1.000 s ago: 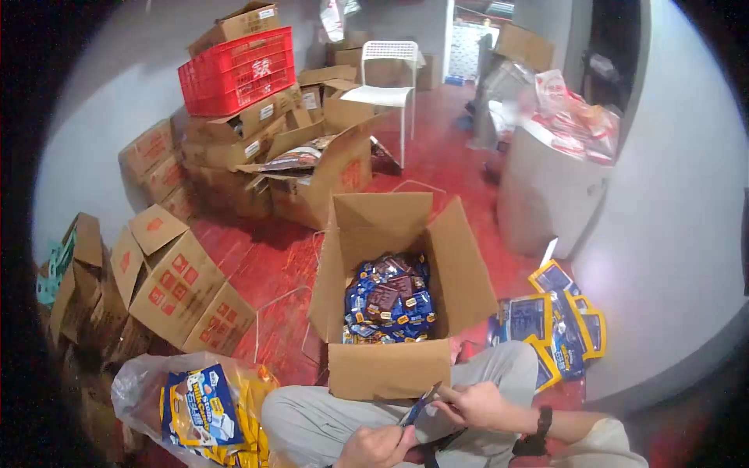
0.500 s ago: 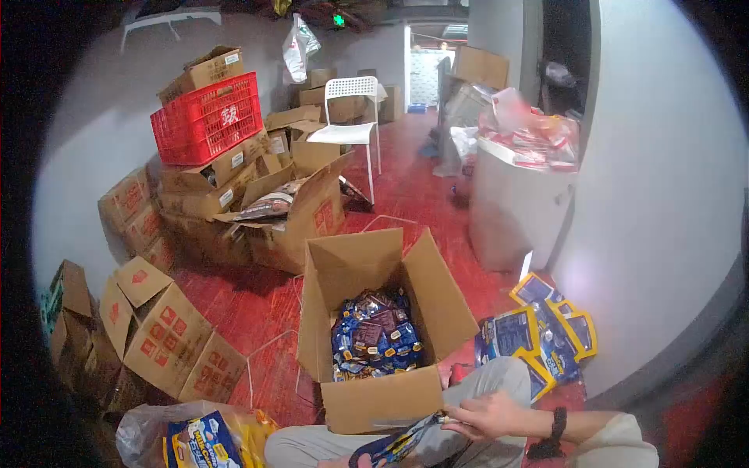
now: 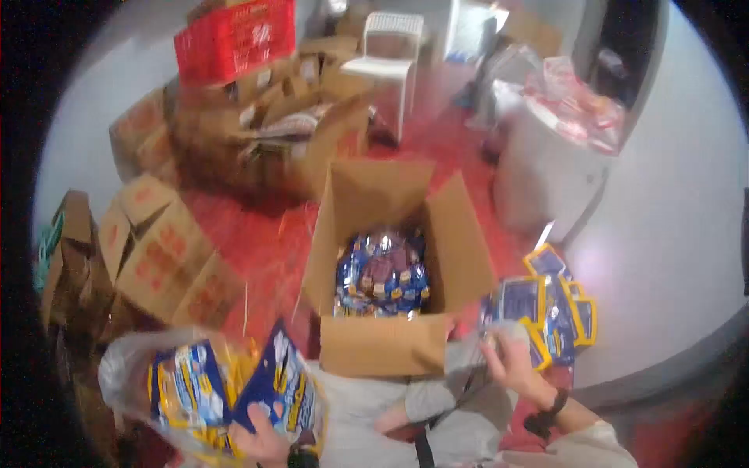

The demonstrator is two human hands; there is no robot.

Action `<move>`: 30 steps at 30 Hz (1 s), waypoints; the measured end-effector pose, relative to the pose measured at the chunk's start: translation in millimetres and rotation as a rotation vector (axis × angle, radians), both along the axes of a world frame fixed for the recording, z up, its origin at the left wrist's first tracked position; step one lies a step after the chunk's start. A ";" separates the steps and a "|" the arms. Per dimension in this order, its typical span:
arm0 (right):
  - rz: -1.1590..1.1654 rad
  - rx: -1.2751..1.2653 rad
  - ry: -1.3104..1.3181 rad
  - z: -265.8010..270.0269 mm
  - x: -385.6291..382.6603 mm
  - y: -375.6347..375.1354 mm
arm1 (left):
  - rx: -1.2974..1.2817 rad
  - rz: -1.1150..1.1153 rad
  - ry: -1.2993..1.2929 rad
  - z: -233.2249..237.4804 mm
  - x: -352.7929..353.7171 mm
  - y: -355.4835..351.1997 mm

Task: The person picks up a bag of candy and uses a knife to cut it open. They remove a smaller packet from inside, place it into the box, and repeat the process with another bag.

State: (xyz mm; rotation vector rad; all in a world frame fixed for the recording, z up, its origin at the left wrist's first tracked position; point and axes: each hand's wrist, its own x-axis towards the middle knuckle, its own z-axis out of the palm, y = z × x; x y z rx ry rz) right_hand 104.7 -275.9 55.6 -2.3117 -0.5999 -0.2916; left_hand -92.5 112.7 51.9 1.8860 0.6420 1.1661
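Note:
On the left, my left hand point(image 3: 261, 441) is closed on the lower edge of a blue and yellow printed pouch point(image 3: 285, 382), which leans up beside a clear plastic bag point(image 3: 125, 366) holding similar pouches. My right hand point(image 3: 511, 359) is raised over my right knee, its fingers pinched together; blur hides what, if anything, they hold. Between my hands and beyond my lap stands an open cardboard box point(image 3: 382, 347) with many small blue and brown wrapped packets point(image 3: 382, 273) inside.
Several flat blue and yellow pouches point(image 3: 558, 320) lie on the red floor at right, near a white bin point(image 3: 542, 179) topped with red-and-white plastic. Cardboard boxes point(image 3: 156, 242), a red crate point(image 3: 234, 39) and a white chair point(image 3: 382, 66) stand to the left and behind.
My left hand has moved from my lap left to the plastic bag, where it grips a pouch. My right hand has lifted and moved right, away from my lap. The view has tilted down.

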 end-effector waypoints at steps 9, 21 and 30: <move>0.410 0.946 0.896 -69.3 -72.8 128.9 | -0.467 0.447 -0.539 16.9 38.2 -48.0; 0.227 1.521 1.759 -87.0 -98.8 178.5 | -0.771 0.426 -0.555 35.1 81.3 -101.3; 0.293 1.593 1.375 -100.6 -9.7 71.5 | -0.676 -0.195 -0.408 -3.7 73.4 -60.5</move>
